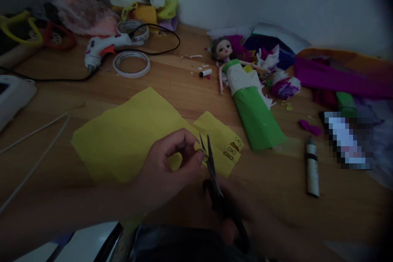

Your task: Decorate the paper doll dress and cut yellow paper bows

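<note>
Scissors (211,163) cut yellow paper (123,139) pinched in left fingers (196,155).

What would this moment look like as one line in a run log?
left hand: pinching yellow paper | right hand: holding scissors, blades open at paper edge | nearby: doll, marker, glue gun

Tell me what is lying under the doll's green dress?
Under the green dress only the wooden table shows around its edges, with the doll on her back. Her legs are covered by the dress, so they cannot be seen.
</note>
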Demonstrator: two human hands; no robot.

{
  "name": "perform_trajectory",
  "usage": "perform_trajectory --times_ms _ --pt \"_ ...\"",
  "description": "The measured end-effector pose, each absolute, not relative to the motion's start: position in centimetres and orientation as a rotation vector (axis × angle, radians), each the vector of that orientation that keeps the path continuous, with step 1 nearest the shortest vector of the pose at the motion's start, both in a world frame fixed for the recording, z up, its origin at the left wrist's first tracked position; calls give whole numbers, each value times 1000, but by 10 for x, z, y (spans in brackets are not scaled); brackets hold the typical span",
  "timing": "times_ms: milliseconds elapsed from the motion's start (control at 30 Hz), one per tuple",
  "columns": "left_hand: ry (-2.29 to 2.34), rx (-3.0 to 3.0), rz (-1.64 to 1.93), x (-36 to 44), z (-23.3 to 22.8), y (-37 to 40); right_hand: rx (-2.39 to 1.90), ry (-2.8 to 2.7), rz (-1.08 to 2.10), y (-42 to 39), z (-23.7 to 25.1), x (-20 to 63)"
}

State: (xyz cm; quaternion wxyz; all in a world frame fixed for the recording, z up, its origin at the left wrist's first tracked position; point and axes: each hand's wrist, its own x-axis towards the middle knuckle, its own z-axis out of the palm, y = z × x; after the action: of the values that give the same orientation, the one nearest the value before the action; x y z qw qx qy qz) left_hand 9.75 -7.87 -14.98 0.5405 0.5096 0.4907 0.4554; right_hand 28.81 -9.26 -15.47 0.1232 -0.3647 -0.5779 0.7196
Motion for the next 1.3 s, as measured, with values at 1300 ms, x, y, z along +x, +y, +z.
perform_trajectory --times_ms 1300 --pt "1156 1199 1077 95 -150 -79 -1073 -1701 2077 -91 -156 289"
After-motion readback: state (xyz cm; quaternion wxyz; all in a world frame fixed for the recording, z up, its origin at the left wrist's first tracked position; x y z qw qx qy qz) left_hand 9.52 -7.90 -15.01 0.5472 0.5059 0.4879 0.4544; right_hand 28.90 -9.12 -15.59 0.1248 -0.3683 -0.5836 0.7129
